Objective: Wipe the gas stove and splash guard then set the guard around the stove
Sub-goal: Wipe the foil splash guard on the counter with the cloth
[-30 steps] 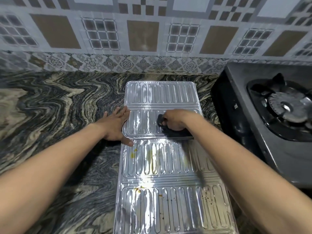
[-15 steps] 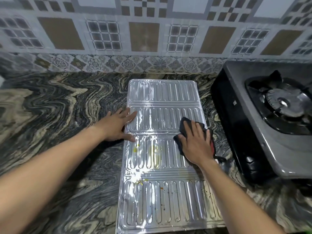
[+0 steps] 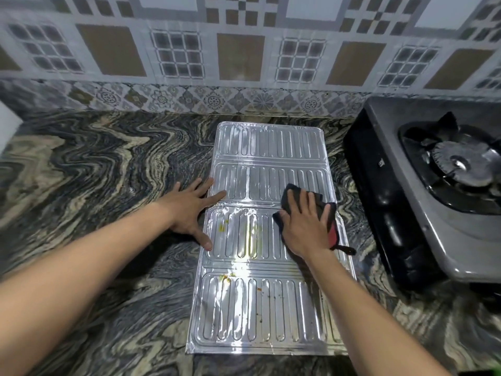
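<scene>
While the left hand (image 3: pixel 189 210) steadies it, the splash guard (image 3: pixel 260 302) lies under the fingers (image 3: pixel 303 202).

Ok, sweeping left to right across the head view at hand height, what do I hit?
Left hand at the splash guard's left edge → right hand pressing the dark cloth → gas stove.

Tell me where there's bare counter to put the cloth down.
Widest bare patch: marbled stone counter, bordered by tiled wall, left hand and silver ribbed foil splash guard. Crowded: narrow strip between guard and grey gas stove, where the right hand presses the dark cloth.
</scene>
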A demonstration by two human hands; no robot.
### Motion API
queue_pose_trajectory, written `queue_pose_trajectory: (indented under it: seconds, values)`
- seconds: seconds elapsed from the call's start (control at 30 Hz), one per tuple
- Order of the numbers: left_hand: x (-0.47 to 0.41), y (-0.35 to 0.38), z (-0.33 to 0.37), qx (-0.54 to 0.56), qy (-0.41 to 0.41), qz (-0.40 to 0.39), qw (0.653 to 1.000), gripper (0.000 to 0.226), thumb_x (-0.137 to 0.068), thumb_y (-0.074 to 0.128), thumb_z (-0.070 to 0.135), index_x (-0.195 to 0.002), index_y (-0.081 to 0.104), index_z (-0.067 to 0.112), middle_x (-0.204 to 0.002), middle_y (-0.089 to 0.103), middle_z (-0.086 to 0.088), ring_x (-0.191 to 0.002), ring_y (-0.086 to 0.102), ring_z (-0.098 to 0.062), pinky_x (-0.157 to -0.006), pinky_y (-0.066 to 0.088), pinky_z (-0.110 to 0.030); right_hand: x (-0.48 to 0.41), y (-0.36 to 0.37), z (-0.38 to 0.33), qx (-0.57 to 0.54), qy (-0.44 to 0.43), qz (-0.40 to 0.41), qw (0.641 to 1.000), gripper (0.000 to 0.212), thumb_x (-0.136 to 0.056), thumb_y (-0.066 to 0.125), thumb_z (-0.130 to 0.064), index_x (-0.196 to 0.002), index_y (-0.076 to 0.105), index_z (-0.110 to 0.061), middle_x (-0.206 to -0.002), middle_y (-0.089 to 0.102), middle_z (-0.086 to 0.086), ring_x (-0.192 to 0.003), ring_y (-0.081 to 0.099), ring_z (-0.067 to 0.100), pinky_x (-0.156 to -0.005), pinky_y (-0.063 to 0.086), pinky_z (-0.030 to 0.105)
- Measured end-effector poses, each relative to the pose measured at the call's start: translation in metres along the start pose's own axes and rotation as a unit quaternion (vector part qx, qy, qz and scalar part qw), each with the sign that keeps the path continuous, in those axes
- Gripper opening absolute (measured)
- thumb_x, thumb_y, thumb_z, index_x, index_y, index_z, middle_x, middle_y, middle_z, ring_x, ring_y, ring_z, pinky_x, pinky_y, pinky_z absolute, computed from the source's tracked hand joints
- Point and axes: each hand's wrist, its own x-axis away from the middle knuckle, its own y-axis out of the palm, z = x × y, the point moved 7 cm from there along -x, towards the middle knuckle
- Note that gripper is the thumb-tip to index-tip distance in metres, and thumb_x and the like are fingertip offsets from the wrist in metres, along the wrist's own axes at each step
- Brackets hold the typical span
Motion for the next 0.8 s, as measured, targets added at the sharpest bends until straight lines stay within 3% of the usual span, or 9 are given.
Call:
queue_pose_trajectory:
  seconds: [0.13,0.27,0.37,0.5,0.6,0.8]
  values:
    - [0.001,0.000,-0.001,0.011,-0.006,0.001,1.000,0.150,-0.026,0.055,0.102,-0.146,-0.022,0.055,-0.156,-0.035,0.010,-0.149,-0.024,-0.020,-0.116,-0.001,-0.064,0.030,0.015,-0.072,-0.004,-0.131,-0.008,0.991,0.060,-0.104,0.010,-0.052,-0.158,-0.007,-0.030,-0.163,-0.016,-0.001,-0.149,-0.023,0.021,-0.114,-0.022,0.055]
    - [0.002,0.000,-0.001,0.016,-0.006,0.003,1.000,0.150,-0.025,0.053,0.103,-0.146,-0.021,0.055,-0.157,-0.035,0.010,-0.149,-0.023,-0.020,-0.116,-0.001,-0.063,0.048,0.024,-0.077,0.009,-0.175,-0.023,0.984,0.060,-0.103,0.009,-0.054,-0.158,-0.006,-0.034,-0.163,-0.015,-0.004,-0.150,-0.020,0.016,-0.116,-0.021,0.049]
    - [0.003,0.000,-0.001,0.017,-0.002,0.000,1.000,0.148,-0.026,0.053,0.103,-0.145,-0.022,0.056,-0.156,-0.036,0.010,-0.148,-0.024,-0.019,-0.116,-0.002,-0.063,0.049,0.018,-0.042,0.019,-0.151,-0.020,0.988,0.061,-0.103,0.009,-0.055,-0.158,-0.006,-0.034,-0.165,-0.012,-0.003,-0.150,-0.018,0.015,-0.120,-0.012,0.050]
    - [0.003,-0.003,0.002,0.016,0.001,0.003,1.000,0.149,-0.027,0.054,0.102,-0.148,-0.019,0.054,-0.158,-0.033,0.009,-0.150,-0.021,-0.020,-0.115,0.001,-0.063,0.052,0.011,0.004,0.024,-0.076,-0.008,0.997,0.061,-0.104,0.012,-0.053,-0.159,-0.004,-0.031,-0.166,-0.011,-0.001,-0.151,-0.018,0.016,-0.120,-0.012,0.049]
    - [0.009,0.000,0.005,0.008,0.004,0.023,1.000,0.147,-0.030,0.053,0.102,-0.149,-0.016,0.050,-0.162,-0.026,0.006,-0.151,-0.015,-0.021,-0.116,0.001,-0.063,0.052,0.010,0.009,0.022,-0.066,-0.003,0.998,0.061,-0.104,0.013,-0.052,-0.159,-0.003,-0.030,-0.167,-0.009,0.000,-0.151,-0.017,0.016,-0.120,-0.013,0.048]
    - [0.022,0.011,-0.003,0.010,-0.001,0.000,1.000,0.157,-0.019,0.050,0.104,-0.144,-0.028,0.051,-0.152,-0.036,0.011,-0.149,-0.021,-0.018,-0.117,0.002,-0.063,0.042,0.005,0.006,0.027,-0.067,-0.014,0.997,0.061,-0.104,0.013,-0.049,-0.159,-0.005,-0.030,-0.167,-0.010,0.001,-0.151,-0.017,0.018,-0.120,-0.010,0.053]
